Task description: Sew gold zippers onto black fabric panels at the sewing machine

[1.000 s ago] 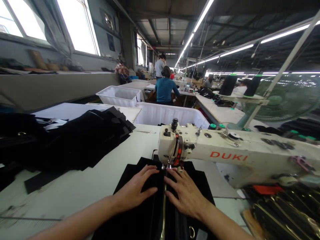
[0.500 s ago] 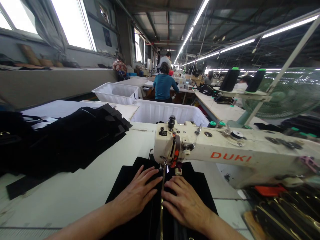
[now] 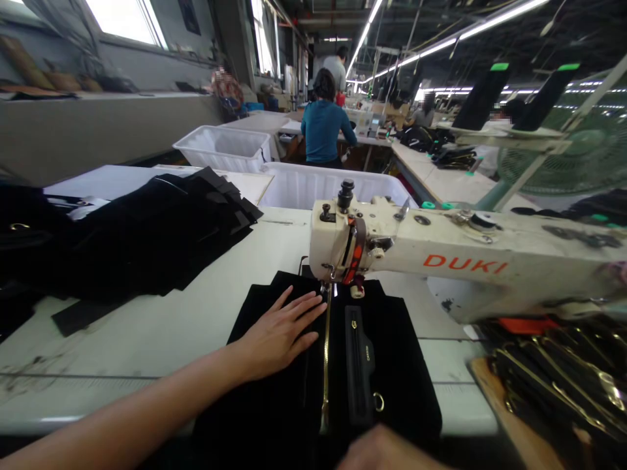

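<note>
My left hand (image 3: 281, 333) lies flat with fingers spread on a black fabric panel (image 3: 396, 365), just left of a gold zipper (image 3: 326, 352) that runs from the near edge up to the needle of the cream sewing machine (image 3: 441, 261). A black zipper pull strip with a gold ring (image 3: 361, 365) lies on the panel right of the zipper. My right hand (image 3: 382, 454) is at the bottom edge, only its back visible, fingers hidden.
A stack of black fabric pieces (image 3: 147, 235) covers the table's left side. White plastic bins (image 3: 313, 189) stand behind the machine. Gold-trimmed black pieces (image 3: 558, 385) pile at the right. A person in a blue top (image 3: 326, 127) sits at a far table. A green fan (image 3: 573, 163) stands right.
My right hand has pulled back off the fabric to the bottom edge. My left hand stays flat beside the zipper. The view has tilted downward.
</note>
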Motion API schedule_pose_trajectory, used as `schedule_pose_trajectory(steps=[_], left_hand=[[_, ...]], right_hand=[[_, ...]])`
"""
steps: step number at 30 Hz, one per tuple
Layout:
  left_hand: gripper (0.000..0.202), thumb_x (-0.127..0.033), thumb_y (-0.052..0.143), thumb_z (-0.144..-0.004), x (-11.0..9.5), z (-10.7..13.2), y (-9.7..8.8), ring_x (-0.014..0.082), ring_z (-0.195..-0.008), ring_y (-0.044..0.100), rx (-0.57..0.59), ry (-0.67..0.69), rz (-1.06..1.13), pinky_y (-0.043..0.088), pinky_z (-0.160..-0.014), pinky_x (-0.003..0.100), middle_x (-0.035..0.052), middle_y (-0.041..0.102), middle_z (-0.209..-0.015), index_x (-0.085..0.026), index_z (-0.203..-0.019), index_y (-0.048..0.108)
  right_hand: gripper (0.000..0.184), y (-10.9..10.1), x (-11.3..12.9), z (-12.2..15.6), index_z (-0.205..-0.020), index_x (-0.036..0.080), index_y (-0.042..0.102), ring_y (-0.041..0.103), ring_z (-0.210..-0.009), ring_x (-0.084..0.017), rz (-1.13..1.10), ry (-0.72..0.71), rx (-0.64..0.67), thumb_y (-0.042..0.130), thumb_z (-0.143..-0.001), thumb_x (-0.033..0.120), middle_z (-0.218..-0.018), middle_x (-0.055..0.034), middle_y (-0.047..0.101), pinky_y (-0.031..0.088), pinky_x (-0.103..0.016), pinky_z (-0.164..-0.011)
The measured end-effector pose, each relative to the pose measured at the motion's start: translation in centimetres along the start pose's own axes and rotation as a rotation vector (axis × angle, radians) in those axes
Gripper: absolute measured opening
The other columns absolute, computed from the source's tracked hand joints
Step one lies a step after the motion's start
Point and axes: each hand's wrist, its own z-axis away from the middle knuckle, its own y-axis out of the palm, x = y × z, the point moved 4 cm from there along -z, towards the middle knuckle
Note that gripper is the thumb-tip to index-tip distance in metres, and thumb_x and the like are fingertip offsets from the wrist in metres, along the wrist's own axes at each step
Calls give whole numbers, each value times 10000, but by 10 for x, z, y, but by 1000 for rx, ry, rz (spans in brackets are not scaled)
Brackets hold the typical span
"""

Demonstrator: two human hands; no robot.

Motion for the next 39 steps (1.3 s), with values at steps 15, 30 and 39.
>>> schedule_pose_trajectory(steps=[15, 30, 39], left_hand=[[722, -339, 552, -951, -20, 12, -1, 312, -1431, 288, -58, 15, 36, 128, -1142, 657, 84, 319, -1565, -258, -1554, 162], [909, -391, 653, -895, -22, 5, -17, 344, -1384, 370, -81, 52, 12, 170, -1112, 658, 115, 345, -1537, -259, -1565, 53], [954, -415, 690, -863, -20, 7, -18, 369, -1355, 413, -136, 47, -12, 201, -1115, 663, 104, 428, -1498, -273, -1565, 60]], right_hand=[[549, -31, -67, -31, -1472, 226, 378, 338, -1397, -256, 450, 177, -322, 532, -945, 241, -1499, -64, 413, 280, -556, -1161], [640, -29, -81, -36, -1455, 192, 410, 452, -1329, -240, 553, 48, -378, 596, -842, 203, -1466, -42, 452, 367, -476, -1127], [554, -25, -85, -36, -1413, 189, 472, 503, -1285, -252, 561, 45, -439, 573, -869, 228, -1418, -70, 514, 413, -470, -1095]])
